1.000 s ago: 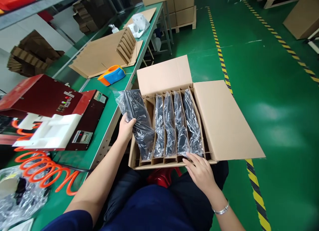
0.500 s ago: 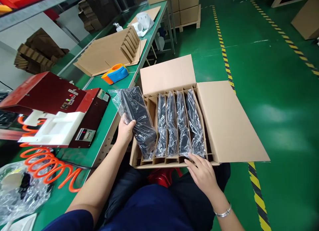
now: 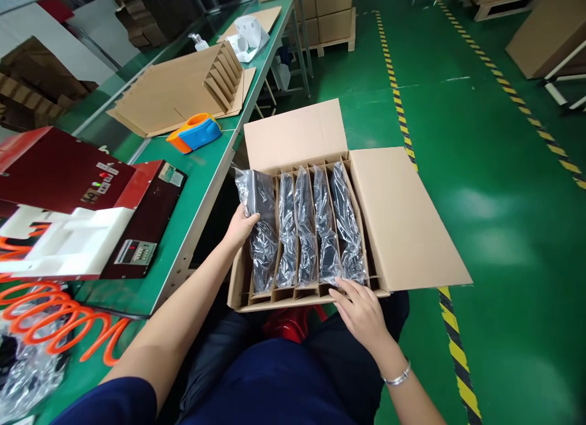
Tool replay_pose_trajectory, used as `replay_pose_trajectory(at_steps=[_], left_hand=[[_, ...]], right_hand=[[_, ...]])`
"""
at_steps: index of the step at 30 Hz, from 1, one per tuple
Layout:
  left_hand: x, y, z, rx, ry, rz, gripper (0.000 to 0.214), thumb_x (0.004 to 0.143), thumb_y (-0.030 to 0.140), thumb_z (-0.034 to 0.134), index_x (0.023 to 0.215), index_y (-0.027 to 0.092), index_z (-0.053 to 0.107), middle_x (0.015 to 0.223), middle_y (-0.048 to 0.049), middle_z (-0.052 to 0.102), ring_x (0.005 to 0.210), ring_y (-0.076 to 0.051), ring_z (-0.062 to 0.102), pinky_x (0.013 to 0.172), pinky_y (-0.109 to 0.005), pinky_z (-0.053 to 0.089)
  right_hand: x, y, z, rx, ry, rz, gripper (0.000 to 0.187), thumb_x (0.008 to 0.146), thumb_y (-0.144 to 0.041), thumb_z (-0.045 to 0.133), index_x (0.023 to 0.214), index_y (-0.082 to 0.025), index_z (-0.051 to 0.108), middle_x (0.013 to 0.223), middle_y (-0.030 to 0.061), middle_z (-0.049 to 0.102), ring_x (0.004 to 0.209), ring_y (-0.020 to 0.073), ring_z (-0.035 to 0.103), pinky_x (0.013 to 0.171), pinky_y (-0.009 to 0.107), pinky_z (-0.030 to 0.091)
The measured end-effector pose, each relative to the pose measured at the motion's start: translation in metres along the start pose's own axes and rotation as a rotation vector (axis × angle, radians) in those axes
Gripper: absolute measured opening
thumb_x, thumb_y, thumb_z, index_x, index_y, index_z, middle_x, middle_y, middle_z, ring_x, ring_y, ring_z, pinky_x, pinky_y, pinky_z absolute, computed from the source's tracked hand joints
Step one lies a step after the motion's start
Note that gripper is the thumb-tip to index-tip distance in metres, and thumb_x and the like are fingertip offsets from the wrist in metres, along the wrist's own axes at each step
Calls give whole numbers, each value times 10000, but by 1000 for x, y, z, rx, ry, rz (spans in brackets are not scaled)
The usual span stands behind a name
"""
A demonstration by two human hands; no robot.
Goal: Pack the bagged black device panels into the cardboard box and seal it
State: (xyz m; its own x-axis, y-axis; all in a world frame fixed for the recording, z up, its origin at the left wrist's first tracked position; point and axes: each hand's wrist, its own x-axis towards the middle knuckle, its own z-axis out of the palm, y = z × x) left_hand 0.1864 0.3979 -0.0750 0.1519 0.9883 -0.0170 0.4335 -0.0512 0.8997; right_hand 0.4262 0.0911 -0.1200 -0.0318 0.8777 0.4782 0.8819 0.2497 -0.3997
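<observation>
A cardboard box point(image 3: 235, 289) with its flaps folded out rests on my lap, divided by upright cardboard partitions point(image 3: 273, 272). My left hand point(image 3: 242, 226) grips a black flat item in a clear plastic bag point(image 3: 264, 223), which stands tilted in the leftmost slot with its upper part above the rim. Several more bagged black items point(image 3: 306, 226) stand on edge in the slots to its right. My right hand point(image 3: 357, 306) lies on the box's near edge, fingers stretched out and touching the rim by the bagged items; it holds nothing.
At left, a green workbench point(image 3: 201, 174) carries a dark red machine point(image 3: 137, 217), a coiled orange hose point(image 3: 59, 318), a blue and orange tape dispenser point(image 3: 195, 132) and a cardboard partition set point(image 3: 178, 86). A red stool point(image 3: 288, 324) shows below the box. Stacked cartons point(image 3: 332, 22) stand behind.
My left hand has lowered the bagged black item deeper into the leftmost slot and turned it more upright. My right hand stays at the near rim. The view has shifted slightly right.
</observation>
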Motion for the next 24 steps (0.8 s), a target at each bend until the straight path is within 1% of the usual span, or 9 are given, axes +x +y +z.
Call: replay_pose_trajectory(at_steps=[3, 5, 10, 12, 14, 17, 19, 21, 24], left_hand=[[10, -2, 14, 115, -43, -33, 448, 600, 294, 639, 1032, 182, 597, 928, -71, 682, 881, -276, 663, 846, -404, 531], [11, -1, 16, 195, -39, -40, 442, 593, 266, 659, 1025, 191, 597, 929, -80, 680, 896, -300, 661, 836, -409, 524], [10, -4, 16, 369, -19, -70, 636, 605, 305, 732, 1198, 184, 535, 1061, -151, 679, 978, -366, 662, 871, -454, 495], [13, -9, 20, 421, -18, -91, 671, 596, 314, 755, 1207, 176, 515, 1092, -186, 675, 1019, -394, 657, 887, -474, 484], [18, -14, 27, 451, -16, -105, 594, 597, 291, 751, 1134, 183, 522, 1058, -195, 679, 1040, -409, 649, 890, -481, 479], [26, -18, 40, 462, -14, -128, 409, 575, 228, 742, 911, 222, 510, 882, -143, 675, 965, -404, 658, 838, -469, 495], [27, -16, 45, 463, -9, -143, 384, 548, 195, 745, 797, 244, 456, 780, -111, 639, 900, -401, 658, 793, -464, 502], [22, -10, 43, 461, 14, -146, 395, 536, 174, 740, 760, 252, 424, 723, -88, 600, 854, -396, 652, 762, -462, 502], [5, 2, 23, 453, 76, -105, 359, 574, 199, 713, 808, 240, 444, 752, -63, 585, 835, -354, 643, 752, -438, 501]], right_hand=[[1, -1, -2, -6, -3, -1, 230, 972, -160, 527, 1105, -226, 701, 1238, 66, 703, 1131, 208, 623, 918, 343, 457], [1, -2, -3, -6, -4, 5, 229, 981, -165, 513, 1098, -223, 700, 1234, 65, 704, 1127, 212, 624, 920, 344, 458], [1, -2, -3, 7, -6, 2, 221, 982, -162, 516, 1097, -211, 698, 1239, 63, 700, 1133, 216, 618, 920, 344, 457], [1, -2, -3, 9, -13, 3, 227, 975, -157, 525, 1113, -214, 696, 1251, 65, 695, 1144, 217, 615, 926, 347, 457], [0, -1, -2, 5, -14, 1, 232, 964, -150, 537, 1117, -219, 697, 1249, 69, 697, 1143, 214, 617, 923, 348, 458], [0, -1, -2, 1, -23, -3, 233, 954, -145, 548, 1114, -221, 698, 1252, 73, 695, 1145, 214, 618, 922, 347, 456], [0, -1, -1, -1, -22, 1, 237, 952, -144, 545, 1117, -221, 699, 1256, 75, 693, 1152, 216, 615, 931, 351, 453], [-1, -1, -1, -6, -19, 0, 242, 945, -141, 554, 1119, -220, 701, 1249, 79, 695, 1153, 215, 613, 931, 350, 450], [-1, 0, -1, -5, -14, -9, 244, 938, -137, 563, 1119, -218, 705, 1237, 82, 700, 1146, 210, 615, 923, 343, 446]])
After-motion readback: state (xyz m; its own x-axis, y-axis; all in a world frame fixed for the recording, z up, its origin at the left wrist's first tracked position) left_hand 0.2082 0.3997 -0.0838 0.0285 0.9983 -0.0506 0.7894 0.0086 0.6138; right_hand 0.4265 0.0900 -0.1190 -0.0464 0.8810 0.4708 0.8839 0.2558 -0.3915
